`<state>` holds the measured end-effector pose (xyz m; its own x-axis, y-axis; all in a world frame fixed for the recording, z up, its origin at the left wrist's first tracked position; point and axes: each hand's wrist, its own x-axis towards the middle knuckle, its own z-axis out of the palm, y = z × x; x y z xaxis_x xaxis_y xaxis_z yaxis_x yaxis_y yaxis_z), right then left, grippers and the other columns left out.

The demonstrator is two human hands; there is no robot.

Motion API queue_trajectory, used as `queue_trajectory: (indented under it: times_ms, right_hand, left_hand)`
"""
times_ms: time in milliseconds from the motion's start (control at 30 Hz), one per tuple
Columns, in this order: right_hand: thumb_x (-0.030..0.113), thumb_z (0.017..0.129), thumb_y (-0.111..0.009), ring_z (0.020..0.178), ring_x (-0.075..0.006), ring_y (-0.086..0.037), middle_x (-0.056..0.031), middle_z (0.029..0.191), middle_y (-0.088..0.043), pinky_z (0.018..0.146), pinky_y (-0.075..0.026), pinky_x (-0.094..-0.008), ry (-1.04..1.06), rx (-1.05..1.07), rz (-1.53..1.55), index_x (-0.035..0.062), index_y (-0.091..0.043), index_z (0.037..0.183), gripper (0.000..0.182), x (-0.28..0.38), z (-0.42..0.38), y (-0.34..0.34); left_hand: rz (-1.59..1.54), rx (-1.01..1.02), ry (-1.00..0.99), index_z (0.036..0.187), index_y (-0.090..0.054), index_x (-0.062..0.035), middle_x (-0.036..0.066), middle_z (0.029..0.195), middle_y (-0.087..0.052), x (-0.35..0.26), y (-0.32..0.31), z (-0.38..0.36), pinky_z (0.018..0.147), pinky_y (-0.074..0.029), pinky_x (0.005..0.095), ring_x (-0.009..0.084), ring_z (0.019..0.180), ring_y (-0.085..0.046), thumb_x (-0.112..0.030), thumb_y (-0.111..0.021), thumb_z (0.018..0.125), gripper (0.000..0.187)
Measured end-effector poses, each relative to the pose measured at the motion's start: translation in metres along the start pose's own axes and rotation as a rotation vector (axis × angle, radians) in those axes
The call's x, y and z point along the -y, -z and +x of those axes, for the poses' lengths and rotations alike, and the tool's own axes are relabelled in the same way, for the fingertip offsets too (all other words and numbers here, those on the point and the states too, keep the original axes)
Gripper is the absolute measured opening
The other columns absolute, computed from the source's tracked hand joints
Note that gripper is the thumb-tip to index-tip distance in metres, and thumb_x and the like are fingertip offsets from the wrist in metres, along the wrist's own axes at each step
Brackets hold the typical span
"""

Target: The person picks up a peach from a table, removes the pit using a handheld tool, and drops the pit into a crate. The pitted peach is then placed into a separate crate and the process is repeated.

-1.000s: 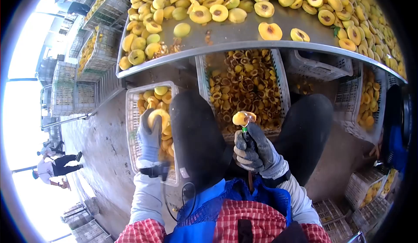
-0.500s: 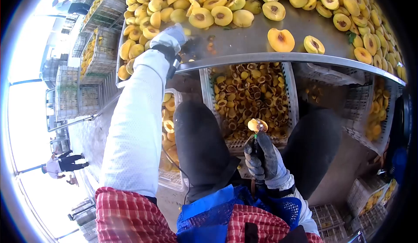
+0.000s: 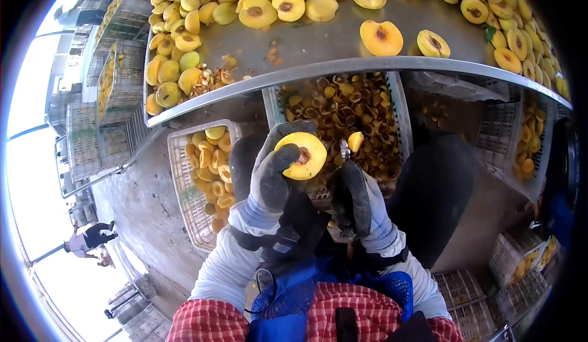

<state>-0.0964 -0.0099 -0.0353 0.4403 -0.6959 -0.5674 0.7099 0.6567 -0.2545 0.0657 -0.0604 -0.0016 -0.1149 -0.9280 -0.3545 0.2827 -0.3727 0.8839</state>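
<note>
My left hand (image 3: 269, 180), in a grey-coated glove, grips a halved peach (image 3: 313, 159) with its cut face and brown pit cavity showing. My right hand (image 3: 362, 202), gloved alike, is closed round a small pitting tool with a shiny metal tip (image 3: 345, 150); the handle is mostly hidden in the fist. Right at that tip is a small yellow piece of fruit (image 3: 355, 141). Both hands are over my lap, a short gap apart. Below and beyond them stands a crate (image 3: 401, 115) full of scooped-out brownish pit pieces.
A metal table (image 3: 306, 42) crosses the top, heaped with peach halves (image 3: 257, 12); its raised edge is beyond my hands. Left of my knee stands a white crate (image 3: 184, 189) of peach halves. More crates (image 3: 520, 274) stand at right. A person (image 3: 92, 238) is far left.
My left hand has come back from the table to my lap, now with a peach half. My right hand has shifted slightly up and left; the fruit piece has moved off the tool tip.
</note>
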Motion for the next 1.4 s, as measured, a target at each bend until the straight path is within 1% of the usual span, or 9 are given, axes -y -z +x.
queue_trajectory:
  times_ms: [167,200,300,467,733,900,1100,1233,1400]
  right_hand:
    - [0.015,0.093,-0.05,0.075,-0.0215,-0.061,-0.0108,0.081,-0.06,0.066,-0.046,-0.0281,0.538,0.067,-0.874,-0.0022,-0.053,0.102,0.02,-0.029,-0.008,-0.013]
    - [0.011,0.091,-0.048,0.073,-0.032,-0.061,-0.0169,0.08,-0.059,0.064,-0.046,-0.0355,0.942,-0.005,-1.195,-0.0043,-0.051,0.102,0.02,-0.035,-0.011,-0.013]
    - [0.01,0.089,-0.048,0.07,-0.0342,-0.06,-0.0188,0.077,-0.058,0.06,-0.044,-0.0365,0.551,-0.017,-0.976,-0.0037,-0.05,0.101,0.018,-0.037,-0.023,-0.015]
    - [0.011,0.091,-0.046,0.066,-0.0306,-0.059,-0.0172,0.074,-0.057,0.059,-0.043,-0.0362,0.959,-0.05,-1.178,-0.0034,-0.05,0.099,0.017,-0.049,-0.032,-0.014]
    - [0.012,0.093,-0.046,0.073,-0.0248,-0.058,-0.0186,0.088,-0.06,0.068,-0.046,-0.0333,0.609,0.078,-0.709,-0.0071,-0.051,0.111,0.026,-0.065,-0.033,0.009]
    - [0.008,0.092,-0.046,0.078,-0.0201,-0.058,-0.0147,0.09,-0.059,0.068,-0.046,-0.0328,0.925,0.096,-1.057,-0.0058,-0.052,0.111,0.023,-0.069,-0.033,0.02]
    - [0.018,0.094,-0.051,0.072,-0.0188,-0.056,-0.0075,0.084,-0.057,0.062,-0.046,-0.0294,0.304,0.178,-0.687,0.0,-0.054,0.108,0.023,-0.049,-0.067,0.004]
    - [0.043,0.096,-0.047,0.049,-0.0136,-0.048,-0.0023,0.067,-0.051,0.043,-0.039,-0.0242,-0.42,0.648,0.45,0.0071,-0.053,0.098,0.037,-0.042,-0.056,0.009]
    - [0.058,0.093,-0.036,0.039,-0.009,-0.037,-0.0001,0.058,-0.044,0.036,-0.031,-0.0219,-0.385,0.787,0.485,0.0092,-0.053,0.089,0.052,-0.042,-0.051,0.005]
  left_hand:
    - [0.248,-0.171,-0.167,0.112,-0.056,0.0004,0.008,0.103,-0.06,0.015,-0.017,-0.025,0.083,-0.045,0.0258,0.0125,0.093,-0.056,-0.024,-0.049,0.095,0.03]
    - [0.232,-0.198,-0.15,0.113,-0.056,0.0013,0.009,0.105,-0.059,0.015,-0.021,-0.031,0.083,-0.044,0.0258,0.0129,0.094,-0.055,-0.024,-0.051,0.095,0.031]
    - [0.494,-0.21,-0.406,0.114,-0.055,0.0026,0.01,0.108,-0.059,0.024,-0.022,-0.041,0.085,-0.044,0.0271,0.0146,0.096,-0.055,-0.022,-0.05,0.095,0.031]
    - [0.546,-0.243,-0.606,0.116,-0.053,0.0041,0.012,0.111,-0.058,0.037,-0.026,-0.053,0.088,-0.044,0.0292,0.0161,0.098,-0.055,-0.019,-0.049,0.095,0.031]
    - [0.242,-0.212,-0.375,0.114,-0.053,0.0023,0.009,0.107,-0.059,0.047,-0.031,-0.062,0.083,-0.046,0.0266,0.0129,0.093,-0.055,-0.02,-0.052,0.095,0.029]
    - [0.244,-0.164,-0.326,0.109,-0.056,0.0018,0.007,0.101,-0.06,0.044,-0.037,-0.063,0.081,-0.045,0.0251,0.0116,0.09,-0.055,-0.022,-0.053,0.095,0.028]
    - [0.167,0.09,-0.194,0.106,-0.059,0.003,0.008,0.1,-0.063,0.031,-0.037,-0.061,0.08,-0.046,0.0254,0.0124,0.088,-0.059,-0.026,-0.053,0.094,0.032]
    - [0.079,0.248,-0.087,0.107,-0.059,0.0033,0.009,0.099,-0.063,0.029,-0.027,-0.055,0.08,-0.048,0.0274,0.015,0.085,-0.06,-0.034,-0.049,0.095,0.04]
    - [-0.461,-0.051,0.142,0.109,-0.058,0.0014,0.01,0.093,-0.062,0.059,-0.02,-0.056,0.077,-0.049,0.0288,0.018,0.084,-0.06,-0.036,-0.042,0.097,0.043]
